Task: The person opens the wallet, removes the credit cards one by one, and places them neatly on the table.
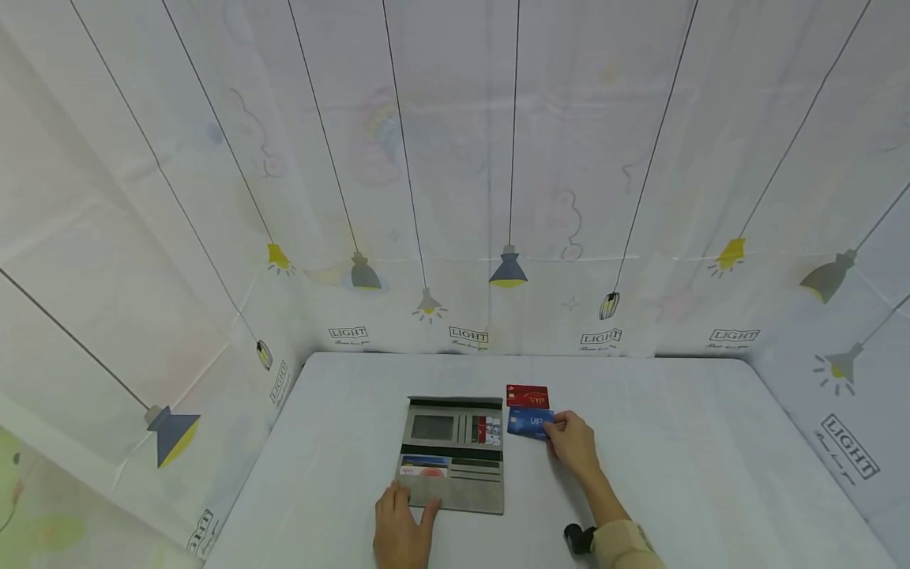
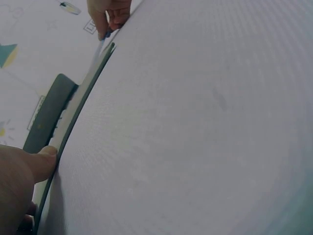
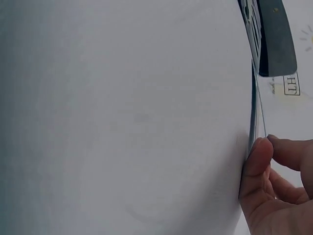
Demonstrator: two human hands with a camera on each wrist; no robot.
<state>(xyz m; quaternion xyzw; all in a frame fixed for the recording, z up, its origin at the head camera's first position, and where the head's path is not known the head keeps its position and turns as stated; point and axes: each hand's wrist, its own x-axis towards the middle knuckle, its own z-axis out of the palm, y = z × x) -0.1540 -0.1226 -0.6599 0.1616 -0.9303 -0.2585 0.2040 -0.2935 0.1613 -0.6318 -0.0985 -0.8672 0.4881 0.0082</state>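
Observation:
An open grey wallet (image 1: 469, 494) lies flat on the white table, with cards in several of its slots. My left hand (image 1: 402, 525) rests at its lower left corner, the thumb touching the near edge. In the left wrist view that thumb (image 2: 45, 159) lies along the wallet's edge, while the other fingers are mostly hidden. To the right of the wallet, my right hand (image 1: 574, 446) pinches the right end of a blue VIP card (image 1: 528, 423) between thumb and fingers. Directly beyond it lies a red VIP card (image 1: 527, 396); the two almost touch.
A white card with a red design (image 1: 424, 471) sits in a lower slot of the wallet, and red and white cards (image 1: 486, 431) fill an upper one. A small black object (image 1: 579, 539) is by my right sleeve. Lamp-printed white sheeting (image 1: 455, 197) rises behind the table.

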